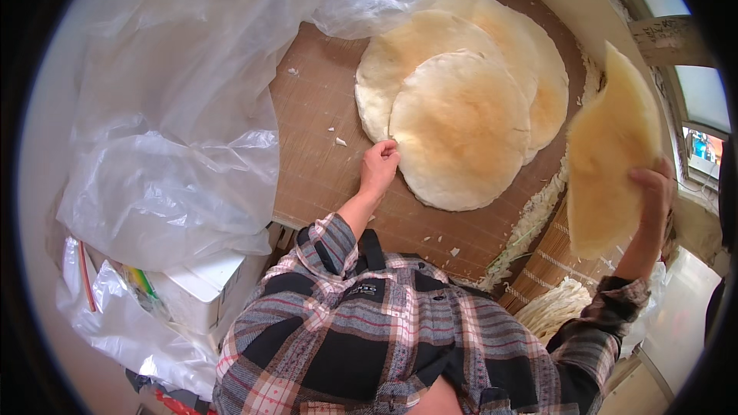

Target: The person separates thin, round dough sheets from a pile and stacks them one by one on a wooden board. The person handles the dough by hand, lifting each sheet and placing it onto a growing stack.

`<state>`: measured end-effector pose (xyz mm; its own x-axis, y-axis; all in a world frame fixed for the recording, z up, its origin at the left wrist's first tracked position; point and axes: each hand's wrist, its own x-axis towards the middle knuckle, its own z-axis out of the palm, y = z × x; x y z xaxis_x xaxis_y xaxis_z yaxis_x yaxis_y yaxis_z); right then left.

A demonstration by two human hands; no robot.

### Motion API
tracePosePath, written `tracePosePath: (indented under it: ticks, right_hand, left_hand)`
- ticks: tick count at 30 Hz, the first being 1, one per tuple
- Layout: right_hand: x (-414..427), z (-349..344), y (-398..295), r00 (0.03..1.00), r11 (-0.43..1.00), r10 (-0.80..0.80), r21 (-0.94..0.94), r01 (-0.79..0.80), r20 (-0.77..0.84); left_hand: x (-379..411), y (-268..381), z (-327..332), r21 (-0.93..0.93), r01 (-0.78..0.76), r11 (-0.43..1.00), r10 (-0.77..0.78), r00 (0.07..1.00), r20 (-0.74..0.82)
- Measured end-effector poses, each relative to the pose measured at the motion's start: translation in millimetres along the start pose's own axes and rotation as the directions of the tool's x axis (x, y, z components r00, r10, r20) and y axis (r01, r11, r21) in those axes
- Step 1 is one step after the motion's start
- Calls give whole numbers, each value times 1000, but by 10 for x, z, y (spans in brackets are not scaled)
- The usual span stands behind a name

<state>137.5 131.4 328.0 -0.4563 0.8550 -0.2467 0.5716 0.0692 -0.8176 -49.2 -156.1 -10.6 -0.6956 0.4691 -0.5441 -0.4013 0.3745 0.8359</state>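
Note:
Several large round flatbreads lie overlapping on a brown slatted mat (314, 98). The nearest flatbread (461, 132) is pale at the rim and browned in the middle. My left hand (380, 167) pinches its left edge between thumb and fingers. Off to the right, my right hand (654, 184) grips another flatbread (611, 167) by its right edge and holds it up, bent and partly folded, beside the mat. Part of the right hand is hidden behind that bread.
Clear plastic sheeting (173, 184) covers the left side and the mat's far edge. A white box (213, 276) stands at lower left. Shredded dough strips (556, 305) lie at lower right by a rolled-up bamboo mat (542, 268). Window frames line the right wall.

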Motion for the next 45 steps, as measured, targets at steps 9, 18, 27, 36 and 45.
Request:
tracePosePath:
  ticks: [9, 18, 27, 36, 45]
  right_hand:
    - [38, 2671, 1704, 940, 874, -193, -387, 296, 282]
    - [-159, 3080, 1440, 953, 826, 158, -563, 16, 259]
    - [381, 251, 1836, 991, 953, 128, 282, -114, -31]
    - [275, -517, 578, 946, 954, -288, -131, 269, -148]
    - [758, -1067, 945, 996, 994, 86, 60, -88, 30]
  left_hand:
    - [-249, 315, 114, 176, -295, 939, 288, 955, 63]
    - [-63, 258, 220, -179, 5, 984, 67, 918, 390]
    - [116, 24, 180, -137, 113, 984, -65, 948, 311]
    - [5, 143, -2, 209, -34, 977, 38, 999, -18]
    - [237, 500, 232, 477, -587, 655, 609, 783, 127]
